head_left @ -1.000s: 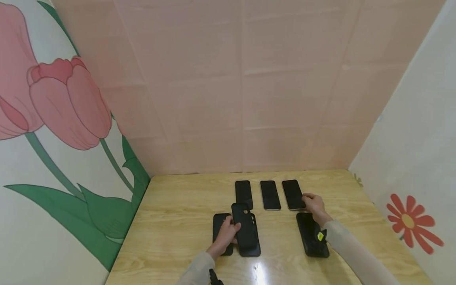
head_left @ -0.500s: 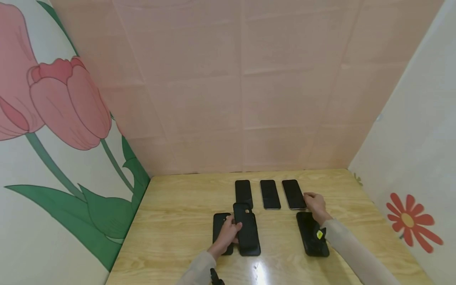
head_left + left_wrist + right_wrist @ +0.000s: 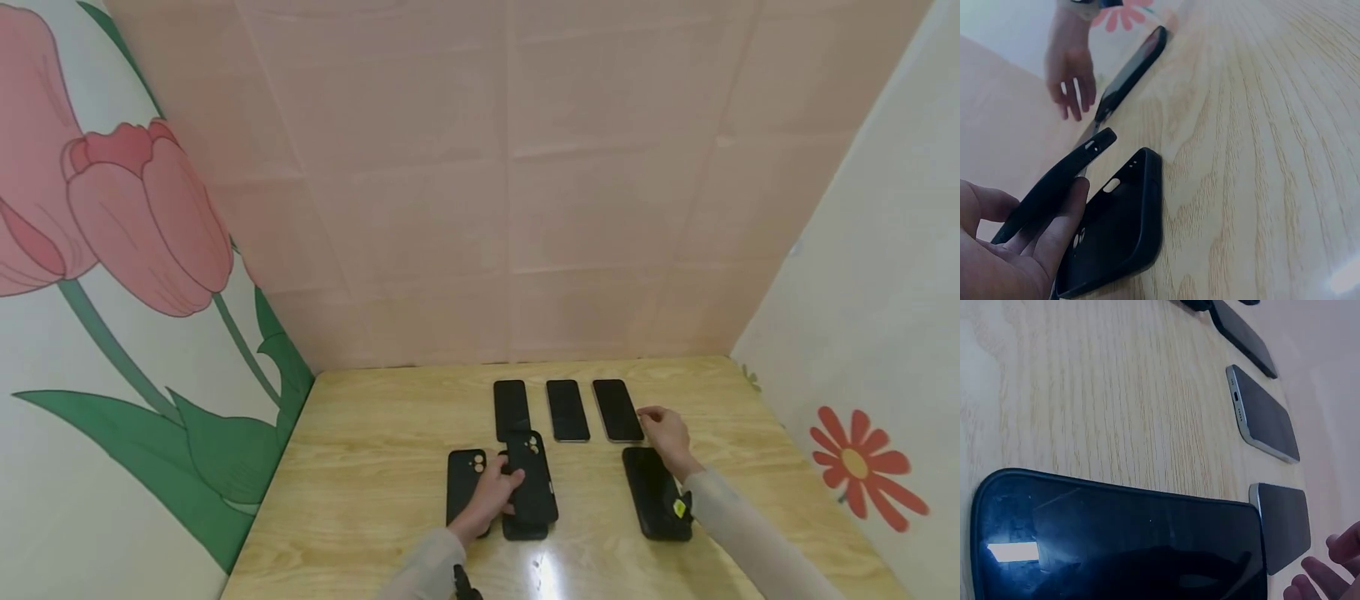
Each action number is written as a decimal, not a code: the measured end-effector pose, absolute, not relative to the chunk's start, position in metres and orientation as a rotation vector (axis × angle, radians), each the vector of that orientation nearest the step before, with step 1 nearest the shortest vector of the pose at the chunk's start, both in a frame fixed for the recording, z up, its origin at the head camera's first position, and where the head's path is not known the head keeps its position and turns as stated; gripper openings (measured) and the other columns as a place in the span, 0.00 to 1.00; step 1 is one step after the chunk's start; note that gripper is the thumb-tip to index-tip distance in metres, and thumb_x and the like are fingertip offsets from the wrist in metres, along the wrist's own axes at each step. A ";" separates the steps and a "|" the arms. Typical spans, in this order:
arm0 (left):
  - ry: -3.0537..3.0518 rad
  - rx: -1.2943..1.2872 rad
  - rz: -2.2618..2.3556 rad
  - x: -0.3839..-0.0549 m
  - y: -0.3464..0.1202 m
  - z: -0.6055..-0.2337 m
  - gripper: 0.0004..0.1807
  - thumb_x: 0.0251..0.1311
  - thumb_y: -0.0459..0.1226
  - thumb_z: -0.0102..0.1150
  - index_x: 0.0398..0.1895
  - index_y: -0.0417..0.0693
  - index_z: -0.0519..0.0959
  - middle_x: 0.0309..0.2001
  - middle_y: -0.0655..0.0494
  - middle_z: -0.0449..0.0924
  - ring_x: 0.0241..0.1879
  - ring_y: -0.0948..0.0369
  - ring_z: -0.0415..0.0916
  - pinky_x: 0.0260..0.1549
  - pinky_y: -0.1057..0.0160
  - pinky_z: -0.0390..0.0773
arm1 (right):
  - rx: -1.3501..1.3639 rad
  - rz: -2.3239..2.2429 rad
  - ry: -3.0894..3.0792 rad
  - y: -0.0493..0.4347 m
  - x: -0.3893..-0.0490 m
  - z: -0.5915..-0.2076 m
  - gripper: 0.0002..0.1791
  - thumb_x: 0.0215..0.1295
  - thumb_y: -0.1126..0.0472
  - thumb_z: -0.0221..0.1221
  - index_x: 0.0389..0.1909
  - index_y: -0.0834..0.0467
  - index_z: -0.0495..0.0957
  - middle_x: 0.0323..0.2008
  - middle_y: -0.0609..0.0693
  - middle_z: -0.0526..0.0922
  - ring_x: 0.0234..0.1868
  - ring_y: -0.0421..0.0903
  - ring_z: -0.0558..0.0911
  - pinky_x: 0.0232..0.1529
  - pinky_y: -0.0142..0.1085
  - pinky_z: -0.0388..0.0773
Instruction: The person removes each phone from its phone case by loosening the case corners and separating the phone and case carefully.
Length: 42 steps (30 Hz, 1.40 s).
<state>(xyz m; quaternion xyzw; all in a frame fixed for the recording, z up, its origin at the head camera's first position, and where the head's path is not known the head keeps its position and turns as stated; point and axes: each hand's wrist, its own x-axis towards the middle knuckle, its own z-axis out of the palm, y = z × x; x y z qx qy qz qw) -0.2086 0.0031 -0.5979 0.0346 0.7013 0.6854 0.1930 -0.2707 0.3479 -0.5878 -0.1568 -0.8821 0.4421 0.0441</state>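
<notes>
My left hand (image 3: 491, 492) grips a black phone case (image 3: 534, 487) by its left edge, thumb on one face and fingers on the other. In the left wrist view, the held phone case (image 3: 1054, 184) tilts above a second black case (image 3: 1119, 228), whose hollow side shows. Another black case (image 3: 461, 483) with camera holes lies left of it, partly behind the hand. My right hand (image 3: 667, 437) holds nothing, its fingers loosely bent beside the rear right phone (image 3: 618, 410). Below that hand lies a phone in a black case (image 3: 648, 492), glossy screen up.
Two more dark phones, a middle one (image 3: 567, 410) and a left one (image 3: 512, 408), lie along the back of the wooden table (image 3: 375, 467). A pink sheet (image 3: 420, 208) rises behind; painted walls flank both sides.
My left hand has moved a little to the right, and the case in it has lifted and turned, so its camera holes show more. The right hand stays nearly still.
</notes>
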 end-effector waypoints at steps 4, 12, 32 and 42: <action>1.972 0.093 1.913 -0.209 0.006 -0.598 0.27 0.73 0.41 0.52 0.68 0.34 0.63 0.41 0.49 0.83 0.36 0.53 0.83 0.31 0.53 0.84 | -0.460 1.320 -2.709 0.345 -0.269 -0.588 0.18 0.73 0.61 0.49 0.53 0.70 0.78 0.53 0.69 0.77 0.47 0.60 0.77 0.41 0.45 0.73; 1.978 0.085 1.905 -0.209 0.011 -0.601 0.32 0.72 0.42 0.54 0.71 0.32 0.58 0.42 0.48 0.82 0.36 0.53 0.83 0.30 0.53 0.84 | -0.442 1.348 -2.711 0.339 -0.260 -0.589 0.16 0.71 0.64 0.49 0.49 0.69 0.80 0.49 0.67 0.78 0.42 0.56 0.75 0.34 0.37 0.70; 2.008 0.149 1.801 -0.203 0.045 -0.604 0.29 0.72 0.36 0.51 0.70 0.29 0.60 0.47 0.41 0.78 0.35 0.50 0.83 0.32 0.51 0.84 | -0.459 1.430 -2.682 0.344 -0.238 -0.590 0.14 0.72 0.66 0.49 0.48 0.71 0.78 0.49 0.68 0.78 0.48 0.61 0.76 0.44 0.48 0.74; 1.926 0.208 1.808 -0.199 0.056 -0.608 0.28 0.73 0.33 0.47 0.71 0.28 0.57 0.50 0.38 0.78 0.43 0.45 0.82 0.35 0.47 0.83 | -0.403 1.386 -2.666 0.355 -0.231 -0.585 0.14 0.69 0.68 0.50 0.46 0.71 0.80 0.44 0.66 0.82 0.44 0.59 0.79 0.36 0.35 0.73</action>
